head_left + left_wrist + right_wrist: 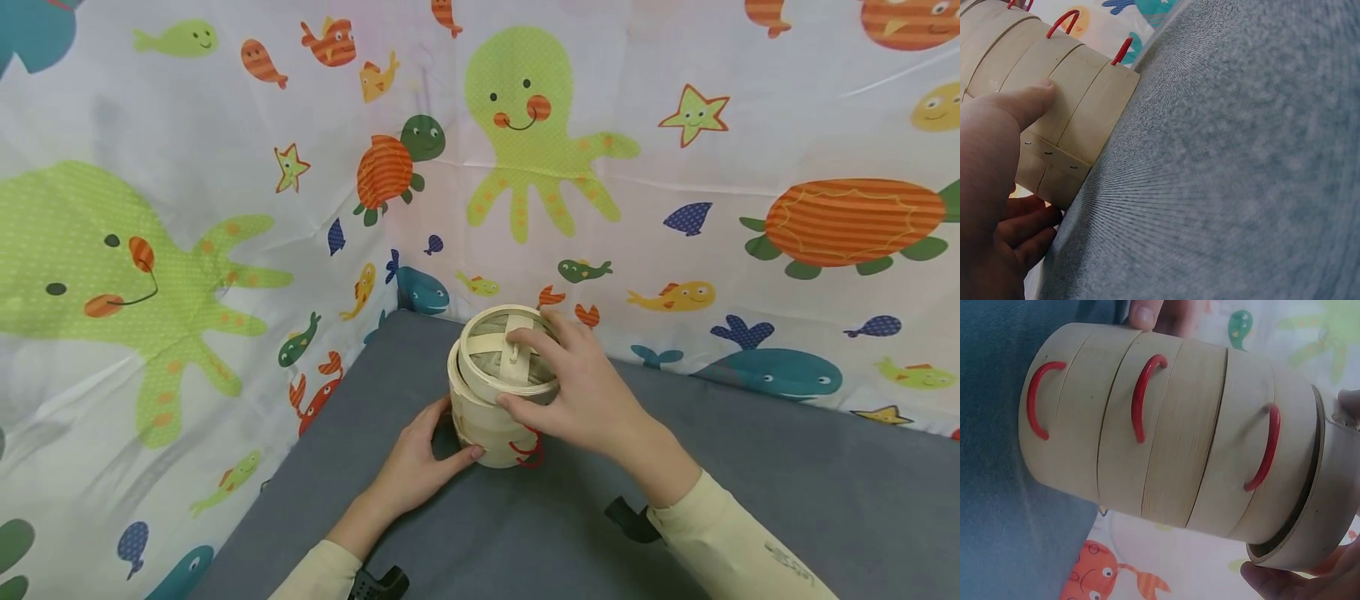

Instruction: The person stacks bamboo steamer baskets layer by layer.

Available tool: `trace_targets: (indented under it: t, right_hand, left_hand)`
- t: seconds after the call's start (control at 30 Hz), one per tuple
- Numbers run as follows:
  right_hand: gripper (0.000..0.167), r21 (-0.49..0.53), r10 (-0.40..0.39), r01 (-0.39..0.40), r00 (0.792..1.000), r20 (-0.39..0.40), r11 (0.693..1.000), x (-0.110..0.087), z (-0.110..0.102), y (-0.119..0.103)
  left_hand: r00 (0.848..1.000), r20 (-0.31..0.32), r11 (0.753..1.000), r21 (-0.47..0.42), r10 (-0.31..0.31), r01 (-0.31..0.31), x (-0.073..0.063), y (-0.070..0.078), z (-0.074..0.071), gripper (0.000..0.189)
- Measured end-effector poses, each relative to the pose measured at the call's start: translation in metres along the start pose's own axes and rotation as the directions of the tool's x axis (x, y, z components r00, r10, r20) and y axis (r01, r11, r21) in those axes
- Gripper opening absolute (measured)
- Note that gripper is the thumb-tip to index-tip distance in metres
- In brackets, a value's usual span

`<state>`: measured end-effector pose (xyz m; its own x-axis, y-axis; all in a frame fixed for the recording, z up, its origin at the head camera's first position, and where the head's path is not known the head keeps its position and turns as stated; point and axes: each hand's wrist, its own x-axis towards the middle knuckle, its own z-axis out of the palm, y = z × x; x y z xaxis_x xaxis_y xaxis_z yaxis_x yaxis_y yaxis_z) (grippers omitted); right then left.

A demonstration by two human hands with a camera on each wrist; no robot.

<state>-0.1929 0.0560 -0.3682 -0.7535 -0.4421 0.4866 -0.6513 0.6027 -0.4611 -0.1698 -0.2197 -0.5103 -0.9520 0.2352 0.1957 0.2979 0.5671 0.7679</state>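
A stack of bamboo steamer baskets [483, 429] stands on the grey surface, with three red loop handles down its side in the right wrist view. My left hand [420, 467] grips the lower part of the stack, its thumb [1032, 103] on the near side and its other fingers around the far side. On top, the woven steamer lid [491, 387] sits tilted and shifted to the right of the stack. My right hand [592, 387] holds that lid by its rim, thumb at the near edge and fingers over the top. A dark gap [1297, 512] shows between lid and top basket.
Grey cloth [750, 500] covers the surface under the stack. Close behind and to the left hangs a white curtain [645, 67] printed with sea animals. Dark wrist camera mounts [633, 521] stick out beside both cuffs.
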Motion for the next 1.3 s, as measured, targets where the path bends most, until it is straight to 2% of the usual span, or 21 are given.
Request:
trace_targets:
  t: [0.43, 0.93, 1.03, 1.2, 1.3]
  right_hand:
    - [0.07, -0.031, 0.027, -0.026, 0.999, 0.043, 0.999, 0.006, 0.007, -0.007]
    - [0.07, 0.014, 0.025, -0.026, 0.999, 0.045, 1.0, 0.003, 0.009, -0.007]
    - [0.075, 0.026, 0.042, -0.043, 0.999, 0.029, 0.999, 0.0, 0.01, -0.005]
    - [0.095, 0.044, 0.077, -0.078, 0.997, 0.033, 0.996, -0.004, 0.012, -0.006]
    - [0.1, 0.056, 0.073, -0.074, 0.997, 0.028, 0.996, -0.007, 0.012, -0.006]
  left_hand:
    - [1.0, -0.001, 1.0, 0.011, -0.02, 0.02, -0.003, 0.0, 0.001, 0.096]
    - [1.0, 0.002, 1.0, 0.002, -0.009, 0.009, -0.003, -0.001, 0.001, 0.095]
    - [1.0, 0.006, 1.0, -0.001, 0.003, -0.003, -0.001, -0.002, 0.001, 0.095]
    - [1.0, 0.005, 0.999, -0.044, 0.017, -0.017, -0.002, -0.004, 0.001, 0.097]
    - [1.0, 0.005, 0.998, -0.061, 0.015, -0.015, -0.004, -0.005, 0.001, 0.101]
